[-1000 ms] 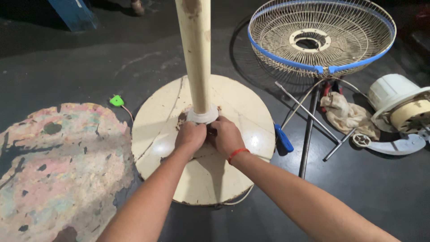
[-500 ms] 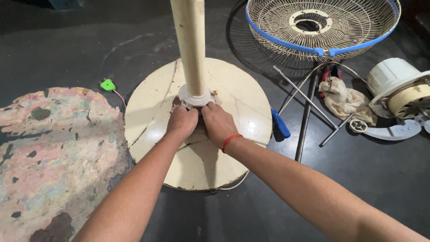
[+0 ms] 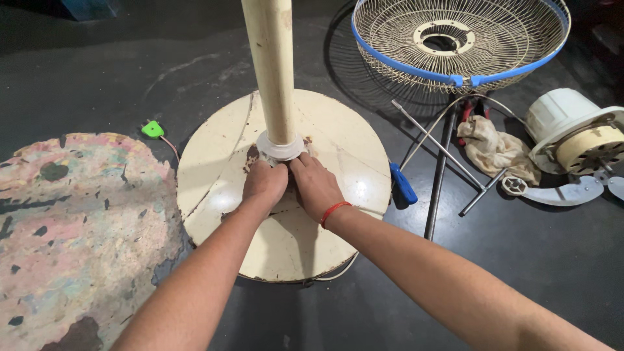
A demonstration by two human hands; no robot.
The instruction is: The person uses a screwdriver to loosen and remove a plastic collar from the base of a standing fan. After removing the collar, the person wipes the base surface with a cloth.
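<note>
Head view shows my left hand (image 3: 265, 184) and right hand (image 3: 316, 187) side by side. Both grip the white collar (image 3: 281, 147) around the pole (image 3: 272, 65) on the round base (image 3: 214, 175).

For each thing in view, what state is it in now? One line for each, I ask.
Left hand: closed on the collar, at its left side.
Right hand: closed on the collar, at its right side.
Collar: white, seated around the foot of the pole.
Pole: upright on the base.
Round base: flat on the floor, paint chipped.
Fan guard: detached, lying on the floor.
Motor housing: detached, lying on its side.
Rag: crumpled.
</note>
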